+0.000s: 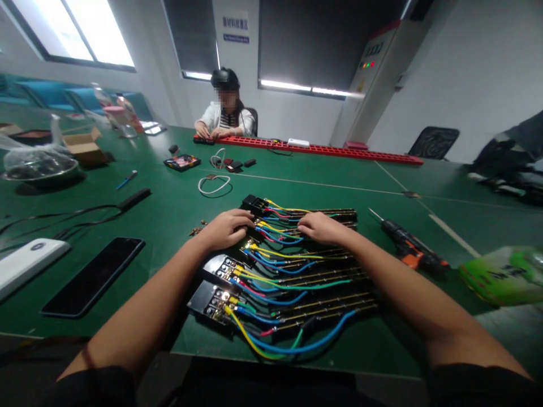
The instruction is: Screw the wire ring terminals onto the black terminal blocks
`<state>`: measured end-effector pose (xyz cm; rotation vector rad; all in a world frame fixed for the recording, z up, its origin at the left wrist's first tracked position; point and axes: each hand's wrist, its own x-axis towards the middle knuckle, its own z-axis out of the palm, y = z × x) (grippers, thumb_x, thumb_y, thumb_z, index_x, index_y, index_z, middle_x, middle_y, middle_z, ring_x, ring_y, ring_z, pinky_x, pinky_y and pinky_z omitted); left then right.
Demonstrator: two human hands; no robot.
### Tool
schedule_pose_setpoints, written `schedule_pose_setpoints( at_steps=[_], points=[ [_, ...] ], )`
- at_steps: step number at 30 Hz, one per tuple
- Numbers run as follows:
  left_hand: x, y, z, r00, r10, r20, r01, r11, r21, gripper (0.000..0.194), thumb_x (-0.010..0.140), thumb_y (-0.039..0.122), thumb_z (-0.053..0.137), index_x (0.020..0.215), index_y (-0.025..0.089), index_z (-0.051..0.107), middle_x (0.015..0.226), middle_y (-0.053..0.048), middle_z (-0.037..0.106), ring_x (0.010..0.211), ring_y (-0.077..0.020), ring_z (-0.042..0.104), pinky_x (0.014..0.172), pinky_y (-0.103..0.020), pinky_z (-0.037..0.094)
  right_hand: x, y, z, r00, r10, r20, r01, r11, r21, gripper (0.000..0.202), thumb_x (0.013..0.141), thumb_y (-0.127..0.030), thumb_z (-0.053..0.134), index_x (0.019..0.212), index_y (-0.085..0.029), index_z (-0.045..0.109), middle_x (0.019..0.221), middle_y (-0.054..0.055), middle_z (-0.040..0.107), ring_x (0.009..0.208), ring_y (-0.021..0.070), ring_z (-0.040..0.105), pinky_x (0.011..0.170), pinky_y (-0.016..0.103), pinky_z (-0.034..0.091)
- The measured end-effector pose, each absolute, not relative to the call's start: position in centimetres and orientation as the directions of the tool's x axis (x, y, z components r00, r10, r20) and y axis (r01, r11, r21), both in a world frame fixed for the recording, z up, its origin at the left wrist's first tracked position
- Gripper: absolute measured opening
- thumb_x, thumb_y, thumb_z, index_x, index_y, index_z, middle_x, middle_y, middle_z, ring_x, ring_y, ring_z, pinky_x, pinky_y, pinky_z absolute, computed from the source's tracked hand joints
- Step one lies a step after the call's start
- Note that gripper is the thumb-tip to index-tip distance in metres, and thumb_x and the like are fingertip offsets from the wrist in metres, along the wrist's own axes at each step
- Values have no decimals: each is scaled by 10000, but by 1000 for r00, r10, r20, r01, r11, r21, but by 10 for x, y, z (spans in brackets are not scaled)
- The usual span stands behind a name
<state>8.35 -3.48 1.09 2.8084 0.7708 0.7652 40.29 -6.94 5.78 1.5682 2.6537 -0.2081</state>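
My left hand (pixel 232 229): fingers half curled over the second-farthest of the black terminal blocks (pixel 202 299); whether they clamp it, I cannot tell.
My right hand (pixel 319 228): thumb and fingertips drawn close together above that row's strip; any pinch is unclear to me.
Terminal blocks: five, lined up before me on the green table (pixel 169 212), metal contacts showing.
Wires (pixel 305 349): yellow, blue, green, red, some bowed.
Wall sign (pixel 236 24): "材料放置区" after a blurred character.
Green packet (pixel 500 274): lettering unreadable.

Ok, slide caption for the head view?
Left grip at the wired blocks, right grip over their strips, drill alongside on a green table.
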Motion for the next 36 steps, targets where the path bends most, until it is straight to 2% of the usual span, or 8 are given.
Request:
schedule_pose_setpoints(
  at_steps=[5,12,18,24,31,36],
  points=[
    [83,-32,9,745,513,427,431,-858,278,310,878,181,471,1042,192,734,1325,-92,678,1294,-234,600,1141,-470,462,405,-69,54,-495,864,-94,867,483,-125,327,1002,-301,474,984,-133,754,1019,106,747,904,190,653,802,264,413],
    [84,-25,5,761,548,348,440,-829,346,300,931,184,417,1052,175,692,1461,-102,578,1439,-249,454,1170,-469,420,408,-69,51,-487,869,-87,863,465,-197,305,982,-266,503,1088,-128,754,1107,110,742,1016,206,660,890,277,437],
    [83,-21,1,771,535,346,417,-834,361,292,958,199,400,1043,190,679,1454,-72,590,1422,-234,477,1165,-457,423,406,-72,53,-482,872,-90,867,460,-191,301,970,-268,527,1117,-124,746,1121,113,739,1035,222,657,911,300,445],
    [82,-22,2,774,536,337,418,-832,364,330,913,142,395,1046,194,693,1446,-57,598,1412,-218,489,1163,-425,430,408,-75,52,-478,874,-84,866,454,-211,289,960,-246,531,1114,-121,742,1135,118,734,1033,214,655,919,299,447],
    [82,-24,3,785,566,252,462,-806,370,371,878,103,386,1086,184,683,1495,-36,553,1452,-200,430,1216,-396,358,410,-76,49,-480,873,-81,860,451,-239,283,963,-265,540,1085,-125,754,1110,124,738,1025,241,658,910,324,459],
    [81,-25,1,784,560,270,456,-813,362,369,865,90,395,1088,182,674,1479,-48,570,1426,-200,460,1207,-382,373,410,-78,47,-488,870,-73,853,458,-251,280,960,-264,549,1075,-119,759,1109,130,739,1026,249,658,910,333,463]
  ],
)
